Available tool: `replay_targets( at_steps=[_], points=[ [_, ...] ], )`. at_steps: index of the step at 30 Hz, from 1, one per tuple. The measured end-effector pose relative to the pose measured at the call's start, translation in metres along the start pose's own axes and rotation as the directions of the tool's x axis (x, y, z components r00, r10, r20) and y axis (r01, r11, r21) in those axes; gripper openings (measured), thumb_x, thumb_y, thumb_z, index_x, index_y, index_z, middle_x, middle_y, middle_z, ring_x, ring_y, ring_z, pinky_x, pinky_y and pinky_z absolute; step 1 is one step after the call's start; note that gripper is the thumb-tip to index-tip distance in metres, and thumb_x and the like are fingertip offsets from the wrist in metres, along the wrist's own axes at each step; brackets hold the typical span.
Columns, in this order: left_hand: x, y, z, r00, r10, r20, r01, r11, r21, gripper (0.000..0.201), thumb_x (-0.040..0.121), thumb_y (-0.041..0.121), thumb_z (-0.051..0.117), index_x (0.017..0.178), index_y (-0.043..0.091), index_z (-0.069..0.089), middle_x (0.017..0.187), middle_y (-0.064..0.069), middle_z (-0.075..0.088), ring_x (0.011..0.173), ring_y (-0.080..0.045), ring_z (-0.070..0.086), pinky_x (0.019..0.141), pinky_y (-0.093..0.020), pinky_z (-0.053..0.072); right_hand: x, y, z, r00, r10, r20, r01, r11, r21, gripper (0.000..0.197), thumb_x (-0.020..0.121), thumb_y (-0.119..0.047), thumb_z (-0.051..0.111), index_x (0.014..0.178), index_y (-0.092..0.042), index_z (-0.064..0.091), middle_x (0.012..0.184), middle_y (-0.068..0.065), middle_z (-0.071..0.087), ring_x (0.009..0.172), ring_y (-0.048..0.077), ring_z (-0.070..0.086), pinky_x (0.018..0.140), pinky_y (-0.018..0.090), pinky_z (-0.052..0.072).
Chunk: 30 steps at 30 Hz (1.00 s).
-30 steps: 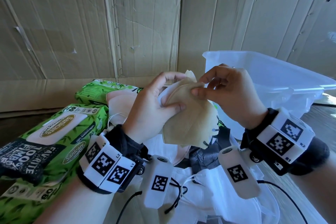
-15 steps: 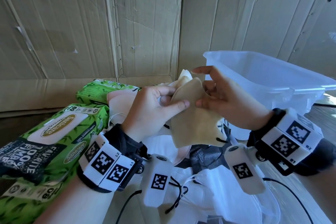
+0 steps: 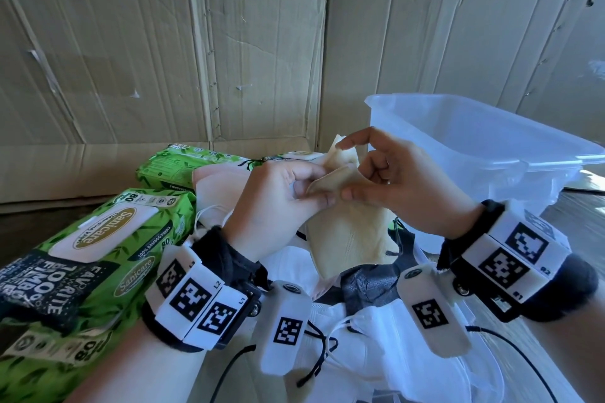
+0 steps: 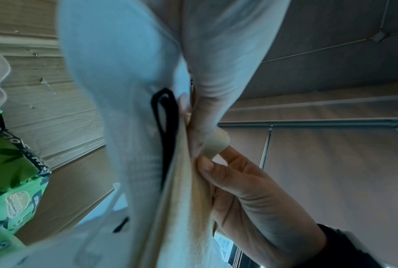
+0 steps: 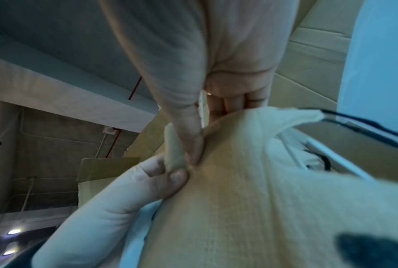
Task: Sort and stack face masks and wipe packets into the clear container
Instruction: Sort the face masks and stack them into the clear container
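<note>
Pinching beige mask (image 3: 352, 239): left hand (image 3: 278, 206), right hand (image 3: 397, 186).

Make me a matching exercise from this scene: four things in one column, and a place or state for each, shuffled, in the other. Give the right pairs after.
Things:
1. beige mask
2. clear container
3. green wipe packets
4. white masks

Places or states:
A. stands at the right, by the cardboard wall
B. piled low, under the wrists
C. pinched by both hands, left hand and right hand
D. lie at the left

Pairs: 1-C, 2-A, 3-D, 4-B
</note>
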<state>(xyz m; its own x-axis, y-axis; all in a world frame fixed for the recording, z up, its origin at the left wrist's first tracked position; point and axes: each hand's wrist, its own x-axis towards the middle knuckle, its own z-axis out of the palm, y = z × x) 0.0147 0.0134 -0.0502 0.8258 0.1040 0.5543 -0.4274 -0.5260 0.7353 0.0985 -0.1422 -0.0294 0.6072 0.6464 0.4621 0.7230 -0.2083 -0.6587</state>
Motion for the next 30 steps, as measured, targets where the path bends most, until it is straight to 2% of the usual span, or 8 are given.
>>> replay_targets(
  at_steps=[5, 11, 15, 19, 22, 24, 26, 30],
  points=[
    [0.001, -0.003, 0.0, 0.999, 0.037, -0.012, -0.036, 0.999, 0.033, 0.014, 0.076, 0.003, 0.073, 0.083, 0.016, 0.074, 0.046, 0.023, 0.053, 0.055, 0.007, 0.049, 0.062, -0.005, 0.038, 0.0, 0.001, 0.001, 1.0, 0.001, -0.014, 0.0, 0.999, 0.051, 0.047, 0.068, -0.005, 0.078, 0.096, -0.035, 0.054, 0.059, -0.005, 0.051, 0.054, 0.008, 0.041, 0.058, 0.024, 0.037],
    [0.002, -0.009, 0.002, 0.999, 0.033, -0.014, -0.033, 0.999, 0.017, 0.011, 0.076, 0.005, 0.074, 0.081, 0.015, 0.074, 0.045, 0.018, 0.051, 0.056, 0.001, 0.044, 0.059, -0.009, 0.036, 0.001, 0.002, 0.0, 1.0, -0.014, -0.012, 0.014, 1.0, 0.0, 0.045, 0.066, -0.005, 0.078, 0.085, -0.035, 0.051, 0.052, -0.014, 0.051, 0.048, 0.004, 0.04, 0.054, 0.017, 0.034],
    [0.002, -0.009, 0.002, 0.999, 0.038, -0.035, -0.04, 0.997, -0.063, 0.024, 0.075, 0.001, 0.074, 0.076, 0.025, 0.07, 0.07, 0.007, 0.069, 0.067, 0.001, 0.054, 0.067, -0.009, 0.042, -0.003, -0.001, 0.0, 0.989, -0.095, -0.112, 0.086, 0.993, -0.082, 0.036, 0.066, -0.007, 0.08, 0.08, -0.029, 0.056, 0.057, -0.005, 0.053, 0.053, 0.007, 0.042, 0.055, 0.017, 0.035],
    [0.003, -0.011, 0.001, 0.999, 0.031, -0.032, -0.033, 0.996, -0.081, 0.03, 0.075, 0.0, 0.074, 0.073, 0.028, 0.064, 0.065, 0.022, 0.065, 0.07, 0.007, 0.056, 0.07, -0.006, 0.04, -0.005, -0.004, 0.001, 0.959, -0.202, -0.198, 0.163, 0.967, -0.197, 0.019, 0.063, -0.019, 0.075, 0.081, -0.019, 0.068, 0.061, -0.004, 0.056, 0.066, 0.012, 0.05, 0.062, 0.009, 0.035],
    [0.003, -0.013, 0.001, 0.999, 0.045, -0.03, -0.046, 0.998, -0.05, 0.031, 0.073, 0.005, 0.077, 0.073, 0.025, 0.053, 0.058, 0.021, 0.057, 0.066, 0.003, 0.049, 0.066, -0.011, 0.038, -0.002, -0.002, 0.0, 0.974, -0.202, -0.103, 0.167, 0.945, -0.281, 0.024, 0.065, -0.026, 0.078, 0.087, -0.018, 0.07, 0.072, -0.003, 0.05, 0.07, 0.008, 0.045, 0.065, 0.006, 0.035],
    [0.003, -0.015, 0.001, 0.998, 0.039, -0.048, -0.042, 0.997, -0.059, 0.036, 0.068, 0.015, 0.078, 0.078, 0.03, 0.047, 0.074, 0.02, 0.064, 0.074, 0.001, 0.055, 0.072, -0.019, 0.044, -0.001, -0.002, 0.0, 0.981, -0.184, -0.058, 0.159, 0.942, -0.297, 0.022, 0.066, -0.023, 0.081, 0.084, -0.015, 0.071, 0.079, -0.001, 0.045, 0.07, 0.005, 0.04, 0.066, 0.005, 0.035],
    [0.004, -0.015, 0.001, 0.999, 0.013, -0.051, -0.018, 0.996, -0.091, 0.039, 0.065, 0.022, 0.076, 0.084, 0.039, 0.047, 0.09, 0.008, 0.069, 0.084, -0.009, 0.062, 0.078, -0.035, 0.049, -0.002, -0.001, 0.002, 0.962, -0.255, -0.093, 0.216, 0.928, -0.304, 0.017, 0.064, -0.023, 0.078, 0.074, -0.011, 0.071, 0.078, -0.001, 0.044, 0.069, 0.007, 0.037, 0.066, 0.004, 0.034],
    [0.004, -0.013, 0.0, 0.999, 0.038, 0.005, -0.037, 0.994, -0.107, 0.038, 0.07, 0.007, 0.077, 0.091, 0.033, 0.06, 0.087, 0.021, 0.069, 0.087, 0.002, 0.062, 0.083, -0.014, 0.044, -0.004, 0.006, 0.003, 0.953, -0.292, -0.079, 0.262, 0.927, -0.268, 0.013, 0.067, -0.02, 0.07, 0.068, -0.007, 0.065, 0.074, -0.003, 0.05, 0.069, 0.012, 0.043, 0.067, 0.011, 0.036]
  ],
)
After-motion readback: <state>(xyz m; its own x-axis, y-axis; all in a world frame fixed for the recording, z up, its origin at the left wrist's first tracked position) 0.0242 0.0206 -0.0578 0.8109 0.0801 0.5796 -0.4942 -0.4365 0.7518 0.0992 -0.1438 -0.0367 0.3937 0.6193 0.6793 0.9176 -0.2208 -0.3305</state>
